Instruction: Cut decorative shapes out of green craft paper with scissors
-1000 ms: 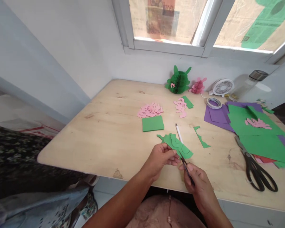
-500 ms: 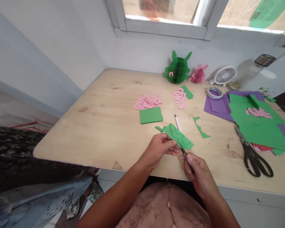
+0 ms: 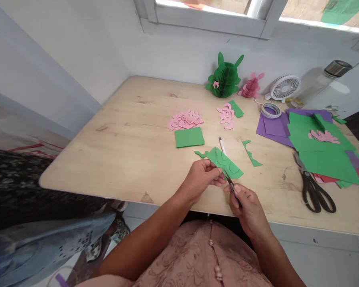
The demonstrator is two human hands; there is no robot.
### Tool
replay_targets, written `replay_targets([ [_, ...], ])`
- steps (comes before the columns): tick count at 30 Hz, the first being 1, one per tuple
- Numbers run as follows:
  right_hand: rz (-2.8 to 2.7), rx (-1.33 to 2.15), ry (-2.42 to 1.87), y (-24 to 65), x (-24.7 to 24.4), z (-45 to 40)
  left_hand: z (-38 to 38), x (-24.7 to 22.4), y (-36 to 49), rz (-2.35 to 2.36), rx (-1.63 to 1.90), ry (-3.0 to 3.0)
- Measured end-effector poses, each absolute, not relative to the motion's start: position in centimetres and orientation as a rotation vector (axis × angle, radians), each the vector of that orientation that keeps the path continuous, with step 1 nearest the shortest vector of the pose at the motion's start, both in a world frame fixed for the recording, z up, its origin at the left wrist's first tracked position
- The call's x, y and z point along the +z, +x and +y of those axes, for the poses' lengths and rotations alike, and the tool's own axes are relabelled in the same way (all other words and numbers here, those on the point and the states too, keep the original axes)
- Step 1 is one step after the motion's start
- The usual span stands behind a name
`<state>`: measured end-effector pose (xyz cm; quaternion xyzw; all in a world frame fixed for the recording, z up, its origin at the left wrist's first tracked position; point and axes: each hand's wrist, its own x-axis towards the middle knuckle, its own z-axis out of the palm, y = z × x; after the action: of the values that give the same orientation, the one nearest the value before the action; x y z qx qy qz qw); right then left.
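Note:
My left hand (image 3: 204,175) pinches the lower left edge of a green paper piece (image 3: 233,170) that has curved outlines drawn on it. Small dark scissors (image 3: 231,184) are in my right hand (image 3: 247,202), their blades at the lower edge of that paper near my left fingertips. A narrow green scrap (image 3: 201,154) sticks out at the paper's left end. Just behind the paper lies a white pen (image 3: 222,146). To the right of it is a jagged green offcut (image 3: 251,154).
A folded green card (image 3: 189,138) lies before pink cutouts (image 3: 186,120). Larger black scissors (image 3: 314,191) rest beside green sheets (image 3: 332,159) at right. Along the wall stand a green paper figure (image 3: 224,81), a pink one (image 3: 251,86), a fan (image 3: 285,87) and a bottle (image 3: 323,81).
The head view has tilted down slightly, so the table things sit higher in the picture. Both hands keep their hold on the paper and scissors, with hardly any visible shift.

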<state>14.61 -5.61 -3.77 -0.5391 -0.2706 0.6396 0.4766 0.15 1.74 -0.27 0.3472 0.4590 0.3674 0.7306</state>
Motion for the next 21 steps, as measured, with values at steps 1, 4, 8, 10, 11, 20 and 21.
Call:
replay_targets([
  [1, -0.657, 1.565, -1.318, 14.6, -3.8, -5.61, 1.75, -0.33, 0.2, 1.012, 0.811, 0.759],
  [4, -0.653, 1.563, -1.324, 14.54, -3.83, -5.58, 1.78, -0.47, 0.3, 1.016, 0.814, 0.746],
  [8, -0.662, 1.538, -1.335, 14.35, -3.82, -5.56, 1.81, -0.52, 0.37, 1.03, 0.82, 0.743],
  [10, -0.68, 1.521, -1.344, 14.27, -3.91, -5.59, 1.82, -0.49, 0.4, 1.032, 0.825, 0.736],
  [11, -0.692, 1.508, -1.351, 14.24, -3.98, -5.61, 1.83, -0.47, 0.41, 1.033, 0.827, 0.732],
  [20, -0.831, 1.366, -1.443, 13.89, -4.59, -5.9, 1.62, -0.34, 0.23, 1.034, 0.843, 0.705],
  [21, -0.847, 1.354, -1.448, 13.81, -4.57, -5.91, 1.58, -0.34, 0.18, 1.03, 0.843, 0.704],
])
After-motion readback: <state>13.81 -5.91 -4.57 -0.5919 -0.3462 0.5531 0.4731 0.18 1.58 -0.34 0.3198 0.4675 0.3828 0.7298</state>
